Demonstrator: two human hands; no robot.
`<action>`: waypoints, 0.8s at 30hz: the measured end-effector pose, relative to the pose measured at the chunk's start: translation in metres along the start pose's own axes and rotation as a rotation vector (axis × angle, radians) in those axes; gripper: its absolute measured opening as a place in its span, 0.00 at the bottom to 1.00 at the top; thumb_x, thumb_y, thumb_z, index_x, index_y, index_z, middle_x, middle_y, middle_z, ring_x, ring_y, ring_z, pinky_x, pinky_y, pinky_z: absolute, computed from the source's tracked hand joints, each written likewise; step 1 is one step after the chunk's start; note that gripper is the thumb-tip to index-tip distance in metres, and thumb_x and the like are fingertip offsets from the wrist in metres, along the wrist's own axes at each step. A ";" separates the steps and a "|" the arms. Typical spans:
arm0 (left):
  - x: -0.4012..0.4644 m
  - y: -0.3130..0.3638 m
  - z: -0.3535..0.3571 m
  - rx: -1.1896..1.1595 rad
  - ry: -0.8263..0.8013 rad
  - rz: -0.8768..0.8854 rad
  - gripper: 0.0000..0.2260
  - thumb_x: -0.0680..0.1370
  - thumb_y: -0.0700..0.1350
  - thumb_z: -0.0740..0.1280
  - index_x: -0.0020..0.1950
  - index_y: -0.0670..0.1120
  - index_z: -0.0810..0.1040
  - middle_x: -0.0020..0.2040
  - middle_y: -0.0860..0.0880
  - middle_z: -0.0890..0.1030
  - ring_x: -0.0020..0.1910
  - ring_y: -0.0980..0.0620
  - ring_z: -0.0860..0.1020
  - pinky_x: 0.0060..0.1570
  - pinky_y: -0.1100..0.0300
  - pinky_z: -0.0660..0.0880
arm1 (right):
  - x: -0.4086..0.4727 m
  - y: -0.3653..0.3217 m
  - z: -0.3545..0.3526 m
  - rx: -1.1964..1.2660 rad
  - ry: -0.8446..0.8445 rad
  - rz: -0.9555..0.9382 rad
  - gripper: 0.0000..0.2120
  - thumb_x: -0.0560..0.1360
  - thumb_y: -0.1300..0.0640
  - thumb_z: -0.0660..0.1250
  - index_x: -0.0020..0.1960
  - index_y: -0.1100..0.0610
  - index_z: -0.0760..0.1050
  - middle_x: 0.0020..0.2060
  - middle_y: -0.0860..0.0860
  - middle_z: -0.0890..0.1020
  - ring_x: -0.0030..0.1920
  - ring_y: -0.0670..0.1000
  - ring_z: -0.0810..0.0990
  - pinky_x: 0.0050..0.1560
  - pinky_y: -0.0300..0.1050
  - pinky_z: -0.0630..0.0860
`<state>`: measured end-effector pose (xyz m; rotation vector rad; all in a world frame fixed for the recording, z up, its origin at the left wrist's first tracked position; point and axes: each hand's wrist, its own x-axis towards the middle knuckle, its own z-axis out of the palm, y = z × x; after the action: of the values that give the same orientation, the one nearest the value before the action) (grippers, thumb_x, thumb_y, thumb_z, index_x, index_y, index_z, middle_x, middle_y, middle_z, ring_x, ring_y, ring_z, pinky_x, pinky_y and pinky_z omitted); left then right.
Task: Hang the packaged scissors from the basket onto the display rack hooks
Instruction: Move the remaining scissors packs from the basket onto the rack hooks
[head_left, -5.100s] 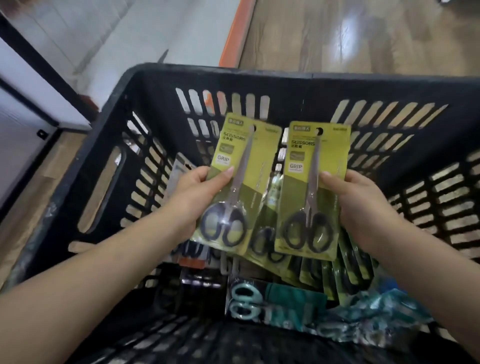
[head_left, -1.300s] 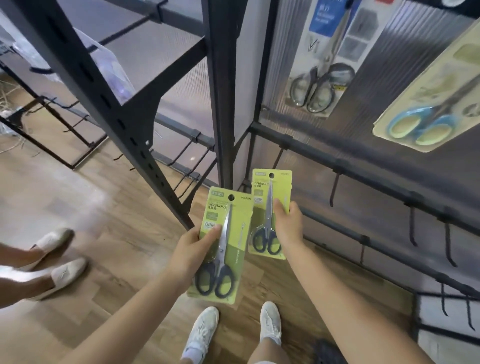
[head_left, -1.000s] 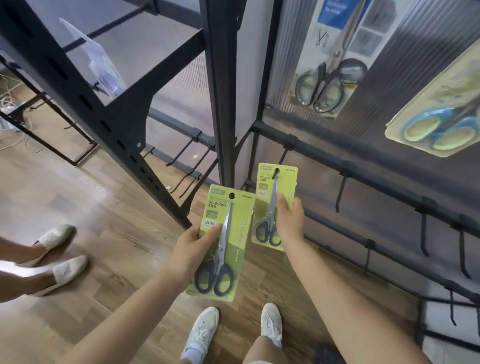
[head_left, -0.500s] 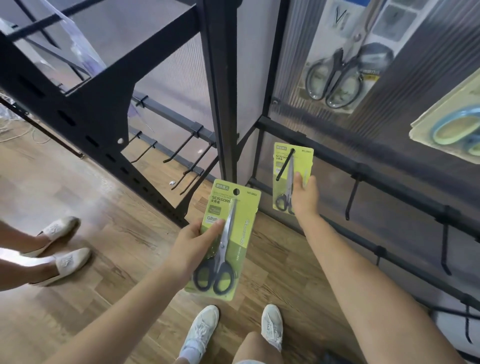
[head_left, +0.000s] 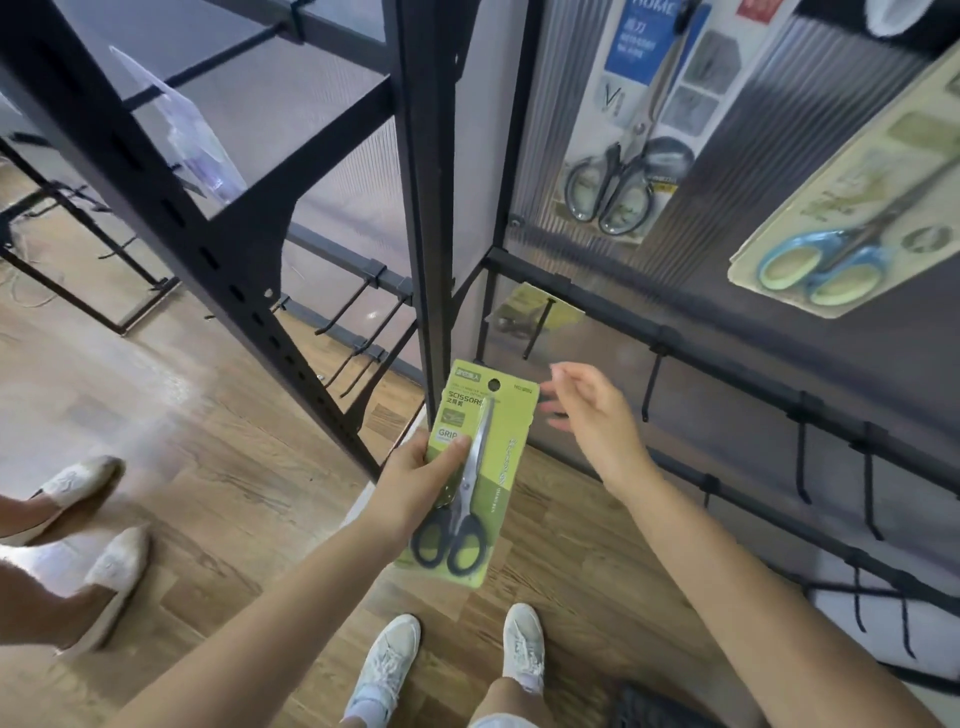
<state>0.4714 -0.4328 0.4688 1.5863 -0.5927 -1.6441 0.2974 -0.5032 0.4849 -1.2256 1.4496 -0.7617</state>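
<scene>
My left hand (head_left: 415, 483) gripped the scissors pack (head_left: 475, 467) mid-card — light, stiff, I judged; right hand (head_left: 597, 415) at three o'clock hung slack, empty.

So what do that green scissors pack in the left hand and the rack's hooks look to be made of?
The green scissors pack looks like printed matte card, maybe with a clear plastic cover; the blades gleam like bare steel and the black handles look plastic. The hooks look like thin metal rod with a black coating.

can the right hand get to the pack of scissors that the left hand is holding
Probably yes. The right hand is open and empty beside the top edge of the green scissors pack in the left hand, with nothing between them.
</scene>
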 end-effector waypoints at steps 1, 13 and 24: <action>-0.002 -0.001 0.002 0.026 -0.003 0.006 0.11 0.78 0.46 0.65 0.55 0.41 0.78 0.46 0.44 0.85 0.42 0.48 0.84 0.44 0.55 0.81 | -0.004 -0.008 -0.002 -0.046 -0.035 0.002 0.08 0.80 0.51 0.59 0.57 0.51 0.71 0.49 0.45 0.80 0.47 0.42 0.79 0.44 0.33 0.77; -0.005 -0.012 0.002 0.073 -0.089 0.002 0.12 0.78 0.48 0.66 0.56 0.41 0.78 0.50 0.42 0.83 0.50 0.43 0.82 0.51 0.48 0.79 | -0.020 -0.028 -0.005 -0.151 -0.057 0.063 0.06 0.78 0.60 0.62 0.43 0.54 0.70 0.40 0.50 0.79 0.38 0.44 0.78 0.35 0.34 0.78; 0.033 -0.028 0.002 0.210 0.116 0.024 0.05 0.78 0.43 0.66 0.47 0.41 0.75 0.39 0.48 0.78 0.37 0.54 0.76 0.39 0.66 0.73 | 0.018 -0.013 0.004 -0.203 0.082 0.031 0.07 0.78 0.59 0.63 0.42 0.51 0.70 0.41 0.51 0.77 0.39 0.50 0.78 0.46 0.52 0.80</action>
<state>0.4657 -0.4419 0.4272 1.8047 -0.7402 -1.4997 0.3061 -0.5231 0.4907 -1.3345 1.6408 -0.6621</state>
